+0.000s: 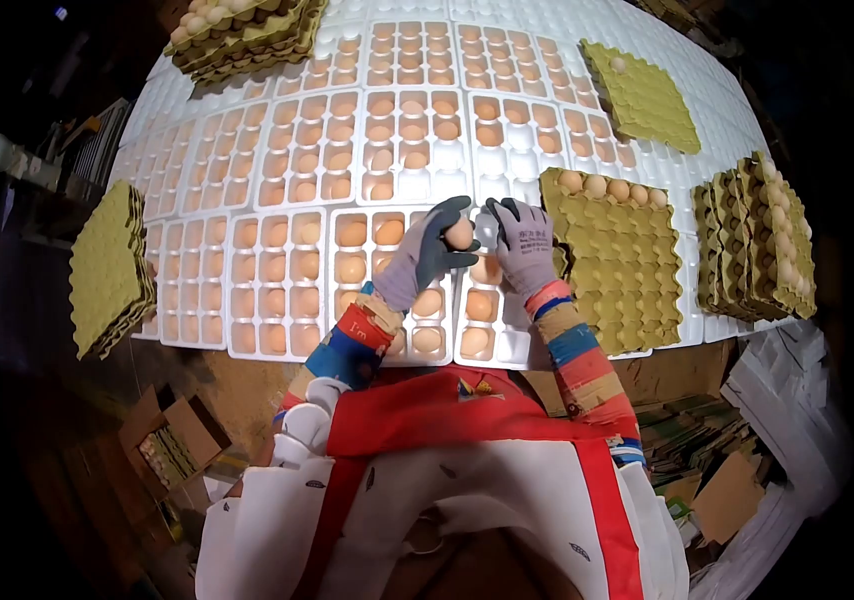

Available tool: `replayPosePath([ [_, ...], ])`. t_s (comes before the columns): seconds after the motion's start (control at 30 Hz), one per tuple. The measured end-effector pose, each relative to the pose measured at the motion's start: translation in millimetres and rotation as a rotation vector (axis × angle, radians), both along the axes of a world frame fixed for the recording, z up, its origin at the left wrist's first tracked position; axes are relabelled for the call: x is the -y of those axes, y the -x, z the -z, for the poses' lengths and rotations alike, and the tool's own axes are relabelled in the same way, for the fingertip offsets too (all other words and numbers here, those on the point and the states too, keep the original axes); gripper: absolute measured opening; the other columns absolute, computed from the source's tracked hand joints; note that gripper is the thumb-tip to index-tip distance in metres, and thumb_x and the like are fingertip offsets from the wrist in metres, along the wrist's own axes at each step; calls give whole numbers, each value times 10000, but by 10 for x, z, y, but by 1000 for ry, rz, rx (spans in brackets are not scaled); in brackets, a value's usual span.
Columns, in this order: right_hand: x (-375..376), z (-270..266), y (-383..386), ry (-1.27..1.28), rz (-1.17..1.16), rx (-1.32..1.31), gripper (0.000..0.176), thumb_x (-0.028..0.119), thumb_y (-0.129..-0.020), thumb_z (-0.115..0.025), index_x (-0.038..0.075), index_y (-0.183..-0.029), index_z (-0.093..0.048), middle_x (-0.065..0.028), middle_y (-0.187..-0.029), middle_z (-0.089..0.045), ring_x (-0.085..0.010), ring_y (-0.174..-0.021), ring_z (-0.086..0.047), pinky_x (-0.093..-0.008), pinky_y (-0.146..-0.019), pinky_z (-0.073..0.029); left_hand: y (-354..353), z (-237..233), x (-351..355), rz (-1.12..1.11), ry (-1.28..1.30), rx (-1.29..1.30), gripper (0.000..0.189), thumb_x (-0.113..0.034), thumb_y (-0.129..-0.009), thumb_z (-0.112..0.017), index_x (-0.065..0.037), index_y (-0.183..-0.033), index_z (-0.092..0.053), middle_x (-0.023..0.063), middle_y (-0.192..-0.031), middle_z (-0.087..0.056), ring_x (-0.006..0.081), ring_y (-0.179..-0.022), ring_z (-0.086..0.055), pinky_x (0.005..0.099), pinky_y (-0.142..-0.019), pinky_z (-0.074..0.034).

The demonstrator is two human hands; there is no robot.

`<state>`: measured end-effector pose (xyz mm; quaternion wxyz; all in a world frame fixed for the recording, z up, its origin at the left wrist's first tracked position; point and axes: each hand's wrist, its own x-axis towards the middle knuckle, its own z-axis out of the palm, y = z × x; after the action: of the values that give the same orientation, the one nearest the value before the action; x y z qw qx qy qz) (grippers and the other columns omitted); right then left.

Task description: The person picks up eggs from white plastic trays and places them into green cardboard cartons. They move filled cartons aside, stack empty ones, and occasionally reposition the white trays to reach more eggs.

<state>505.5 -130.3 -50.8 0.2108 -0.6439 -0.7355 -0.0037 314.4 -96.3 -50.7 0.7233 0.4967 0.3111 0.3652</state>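
Note:
My left hand (435, 250), in a grey and dark glove, has its fingers around a brown egg (459, 234) above the white foam trays. Close beside it, my right hand (520, 235), gloved the same way, is over the upper part of a partly filled foam tray (512, 347); its fingers curl down and whatever they hold, if anything, is hidden. Below my hands, that tray shows eggs (477, 343) in its left column. A fuller foam tray (347, 222) lies under my left forearm. Right of my right hand is a green egg carton (617, 265) with a row of eggs along its top edge.
Many foam trays of eggs (297, 160) cover the lit table. Stacked cartons with eggs stand at the upper left (245, 35) and far right (755, 240). Other green cartons lie at the left (110, 268) and upper right (642, 97). An open cardboard box (175, 440) is on the floor.

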Motion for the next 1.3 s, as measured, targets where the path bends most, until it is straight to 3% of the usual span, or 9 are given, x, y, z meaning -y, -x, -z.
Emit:
replayPosePath([
  [0.03,70,-100,10,-34,35,-116,455,126,-783,-568,165,-1236,-591,-89,-1153,-570,-291,-1077,-513,-427,-942,-358,-24,-303,-14,-27,437,90,473,-164,-871,-629,-62,-1319,-519,102,-1119,-620,183,-974,-639,283,-798,-538],
  [0.23,300,-764,-693,-211,273,-667,342,44,-812,-570,46,-1148,-631,-154,-1095,-605,-352,-1014,-566,-402,-909,-447,-512,159,106,-74,-1182,-975,330,-200,-817,-630,-123,-1138,-631,123,-1237,-552,310,-1187,-486,505,-1098,-288],
  [0.57,-376,-596,-1788,181,-47,220,486,142,-723,-696,121,-1197,-588,-101,-1124,-620,-289,-1112,-543,-409,-994,-387,-1431,-495,-391,-80,-1095,-931,597,-304,-799,-654,-130,-1345,-488,135,-1353,-489,316,-1272,-427,470,-1099,-257],
  [0.77,206,-752,-2801,-127,138,-1857,233,111,-842,-666,5,-1042,-606,-74,-918,-629,-183,-779,-624,-320,-733,-551,-1929,-503,-783,318,-751,-1074,474,-281,-747,-667,-139,-1194,-600,136,-1133,-634,318,-1063,-588,416,-945,-442],
  [0.83,250,-629,-3188,17,255,-1790,222,136,-849,-670,16,-1024,-604,-82,-912,-626,-155,-721,-612,-305,-644,-544,-1885,-564,-791,240,-652,-930,395,-270,-748,-691,-88,-1095,-640,126,-1024,-675,283,-971,-638,380,-854,-501],
  [0.97,49,-784,-2999,69,98,159,311,164,-843,-609,129,-1151,-600,-67,-1114,-607,-245,-879,-629,-359,-740,-508,-1748,-256,-892,-231,-100,101,398,-188,-891,-566,-10,-1246,-543,131,-1194,-583,264,-1148,-577,389,-989,-487],
  [1.1,-160,-785,-3115,398,-22,357,391,172,-822,-579,169,-1213,-581,-79,-1165,-607,-288,-1017,-610,-397,-826,-492,-2011,-93,-1082,-145,224,530,325,-297,-924,-587,-8,-1068,-627,120,-932,-653,242,-913,-655,422,-863,-549],
  [1.17,-25,-693,-3387,214,-8,-144,420,136,-804,-616,152,-1222,-593,-76,-1147,-639,-250,-977,-635,-359,-801,-509,-2530,-894,-685,-68,-38,-687,420,-429,-859,-665,-18,-942,-676,76,-709,-641,184,-709,-639,363,-679,-532],
  [1.3,157,-727,-3518,465,-52,-1713,434,51,-848,-626,67,-1276,-557,-80,-1041,-628,-185,-881,-644,-280,-735,-545,-3138,-532,-394,158,-876,-1351,516,-391,-746,-683,-86,-1158,-629,159,-1112,-652,303,-1039,-614,352,-906,-477],
])
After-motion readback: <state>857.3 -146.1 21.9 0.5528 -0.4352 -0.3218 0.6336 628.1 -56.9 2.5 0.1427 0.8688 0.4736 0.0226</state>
